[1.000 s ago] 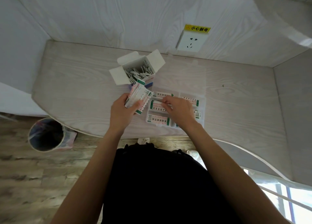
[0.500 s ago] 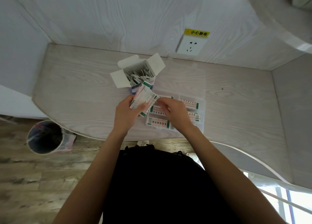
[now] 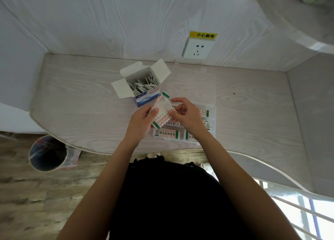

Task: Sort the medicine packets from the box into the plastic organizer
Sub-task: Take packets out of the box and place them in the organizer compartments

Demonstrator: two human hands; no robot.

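Pale wood-grain desk (image 3: pixel 75 102), wall socket (image 3: pixel 197 49), bin (image 3: pixel 47 154) on floor, both hands' grip pinching medicine packets (image 3: pixel 162 111).

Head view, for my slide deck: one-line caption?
Left hand holds white medicine packets; right hand pinches one above the clear plastic organizer.

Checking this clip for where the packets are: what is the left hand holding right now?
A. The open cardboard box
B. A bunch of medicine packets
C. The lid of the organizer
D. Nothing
B: the left hand grips a fanned bunch of medicine packets above the plastic organizer, while the right hand pinches at their edge; the open box stands untouched behind.
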